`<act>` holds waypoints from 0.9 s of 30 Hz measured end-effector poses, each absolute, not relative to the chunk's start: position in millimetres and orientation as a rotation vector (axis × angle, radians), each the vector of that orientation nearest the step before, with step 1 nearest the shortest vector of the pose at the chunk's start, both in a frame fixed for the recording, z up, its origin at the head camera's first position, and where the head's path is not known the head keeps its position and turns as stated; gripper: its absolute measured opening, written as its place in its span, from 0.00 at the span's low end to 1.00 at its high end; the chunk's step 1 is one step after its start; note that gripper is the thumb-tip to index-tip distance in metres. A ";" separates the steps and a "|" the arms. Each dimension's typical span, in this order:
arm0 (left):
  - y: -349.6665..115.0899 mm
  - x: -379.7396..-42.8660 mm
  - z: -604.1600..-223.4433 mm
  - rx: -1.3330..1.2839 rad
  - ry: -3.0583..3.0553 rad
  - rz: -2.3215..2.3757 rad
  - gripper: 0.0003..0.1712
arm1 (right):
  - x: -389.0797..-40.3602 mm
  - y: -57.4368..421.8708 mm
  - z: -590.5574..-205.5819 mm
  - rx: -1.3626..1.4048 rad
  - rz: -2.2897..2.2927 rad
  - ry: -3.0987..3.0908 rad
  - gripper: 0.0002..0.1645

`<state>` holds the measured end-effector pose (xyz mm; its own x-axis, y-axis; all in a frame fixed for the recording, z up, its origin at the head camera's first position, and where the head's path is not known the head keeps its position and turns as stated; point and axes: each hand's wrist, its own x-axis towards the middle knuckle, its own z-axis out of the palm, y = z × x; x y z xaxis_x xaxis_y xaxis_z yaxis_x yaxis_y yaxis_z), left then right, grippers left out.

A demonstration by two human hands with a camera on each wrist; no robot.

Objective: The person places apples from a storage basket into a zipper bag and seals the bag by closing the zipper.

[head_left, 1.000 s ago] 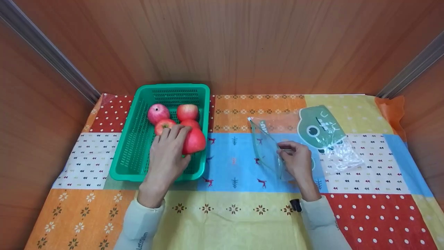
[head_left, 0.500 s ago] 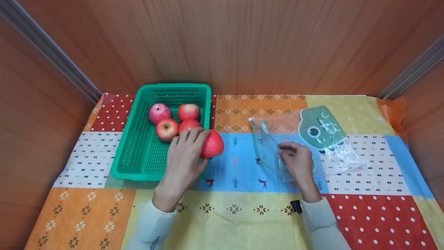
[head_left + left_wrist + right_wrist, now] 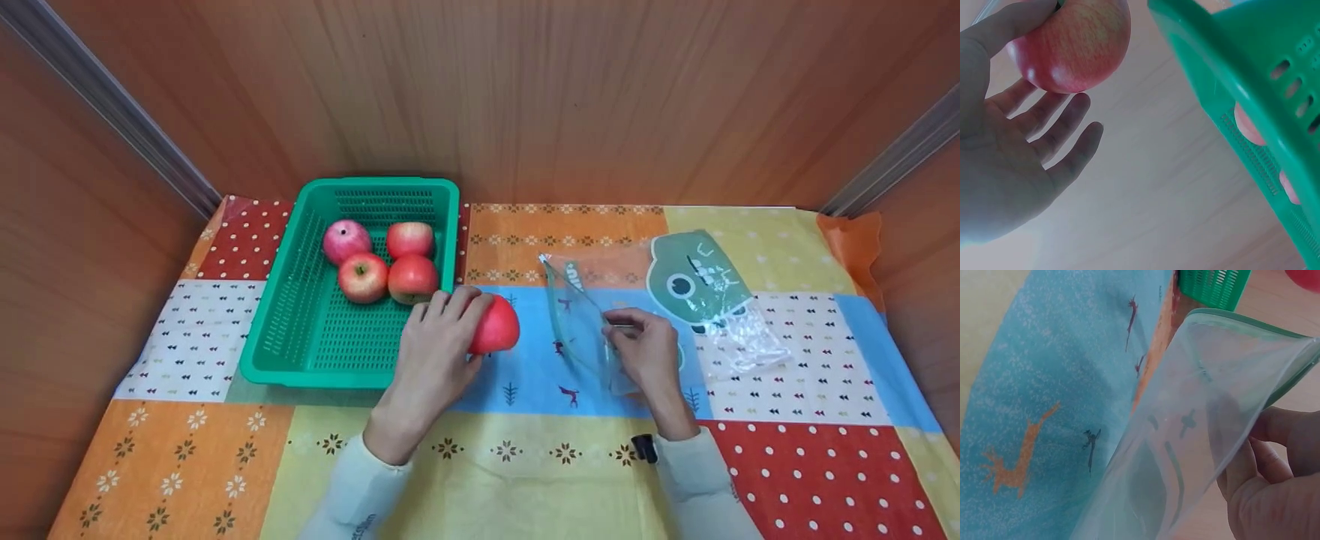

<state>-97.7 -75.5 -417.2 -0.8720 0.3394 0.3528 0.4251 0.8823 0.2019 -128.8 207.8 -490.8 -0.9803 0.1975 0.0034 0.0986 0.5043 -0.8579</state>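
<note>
My left hand grips a red apple between thumb and fingers, just past the right rim of the green basket. In the left wrist view the same apple shows its stem beside the thumb. My right hand pinches the edge of a clear zip bag printed with a green cartoon face. The right wrist view shows the bag's mouth spread apart, its green-edged rim facing the basket side. Several apples lie together in the basket.
A patchwork-patterned cloth covers the table. Wooden panels enclose it at the back and on both sides. An orange cloth corner sticks up at the far right. The basket's rim stands left of the bag.
My left hand has carried the apple rightward, out of the basket and over its right rim toward the bag. The right hand keeps its pinch on the bag, almost unmoved.
</note>
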 end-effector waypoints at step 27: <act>-39.7 -99.0 -447.7 -0.623 -2.810 -0.391 0.45 | -126.7 207.1 -493.2 -0.268 1.490 -2.640 0.13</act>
